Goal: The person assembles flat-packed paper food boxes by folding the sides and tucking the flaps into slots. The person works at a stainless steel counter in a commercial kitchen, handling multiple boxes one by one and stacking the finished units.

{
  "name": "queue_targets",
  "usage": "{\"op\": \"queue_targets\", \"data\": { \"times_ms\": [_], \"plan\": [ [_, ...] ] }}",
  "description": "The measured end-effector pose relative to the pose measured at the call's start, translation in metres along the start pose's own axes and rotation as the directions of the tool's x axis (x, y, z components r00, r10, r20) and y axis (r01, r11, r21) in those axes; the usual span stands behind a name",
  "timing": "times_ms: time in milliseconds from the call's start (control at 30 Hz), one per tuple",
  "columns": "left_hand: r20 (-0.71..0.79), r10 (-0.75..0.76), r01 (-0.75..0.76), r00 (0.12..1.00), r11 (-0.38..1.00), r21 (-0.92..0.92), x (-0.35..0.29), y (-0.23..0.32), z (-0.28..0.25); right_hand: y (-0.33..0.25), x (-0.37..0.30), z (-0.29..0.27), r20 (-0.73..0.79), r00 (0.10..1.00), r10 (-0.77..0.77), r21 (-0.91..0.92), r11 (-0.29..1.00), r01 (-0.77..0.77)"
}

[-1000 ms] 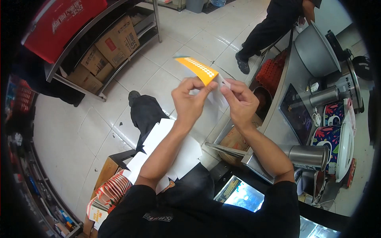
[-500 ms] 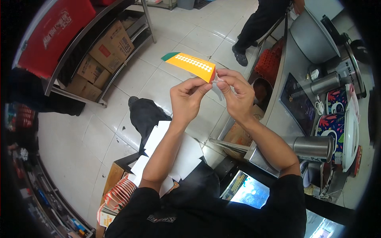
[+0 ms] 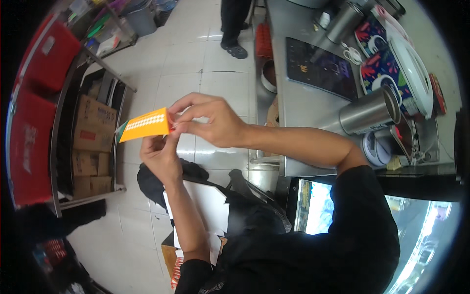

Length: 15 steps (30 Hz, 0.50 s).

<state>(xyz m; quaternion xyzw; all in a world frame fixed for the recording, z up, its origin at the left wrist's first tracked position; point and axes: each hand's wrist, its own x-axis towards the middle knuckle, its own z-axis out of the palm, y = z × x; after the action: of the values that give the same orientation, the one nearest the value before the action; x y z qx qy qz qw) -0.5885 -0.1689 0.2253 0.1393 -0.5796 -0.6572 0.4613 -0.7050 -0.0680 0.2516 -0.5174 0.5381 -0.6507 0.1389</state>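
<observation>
A slim yellow carton (image 3: 146, 125) with a green far end, a red near end and a white pattern hangs in the air ahead of my lap. My left hand (image 3: 163, 159) grips it from below, thumb up at its right end. From the right, my right hand (image 3: 218, 122) reaches across with curled fingers and pinches at the red end; exactly what lies between those fingertips is partly hidden. Below, several white card pieces (image 3: 209, 208) lie on my lap under my left forearm.
At left stands a metal rack with red bins (image 3: 30, 144) and cardboard boxes (image 3: 95, 117). A steel counter (image 3: 313, 105) on the right bears a black induction hob (image 3: 320, 66), a steel cup (image 3: 369, 111) and a rice cooker (image 3: 409, 68). A person's shoe (image 3: 234, 50) is on the tiled floor ahead.
Both hands and the carton have moved left in the picture, and my right arm now stretches farther across. The view has turned to the right, showing more of the counter.
</observation>
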Motion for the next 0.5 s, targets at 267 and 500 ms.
{"op": "queue_targets", "data": {
  "times_ms": [267, 500],
  "plan": [
    [0.06, 0.031, -0.034, 0.998, 0.998, 0.057, 0.005, 0.002, -0.007, 0.002, -0.002, 0.001, 0.01, 0.997, -0.077, -0.088, 0.993, 0.078],
    [0.081, 0.026, -0.032, 0.996, 0.997, 0.064, 0.007, -0.006, -0.016, 0.008, 0.0, -0.004, 0.07, 0.997, 0.04, 0.031, 0.999, -0.042]
  ]
}}
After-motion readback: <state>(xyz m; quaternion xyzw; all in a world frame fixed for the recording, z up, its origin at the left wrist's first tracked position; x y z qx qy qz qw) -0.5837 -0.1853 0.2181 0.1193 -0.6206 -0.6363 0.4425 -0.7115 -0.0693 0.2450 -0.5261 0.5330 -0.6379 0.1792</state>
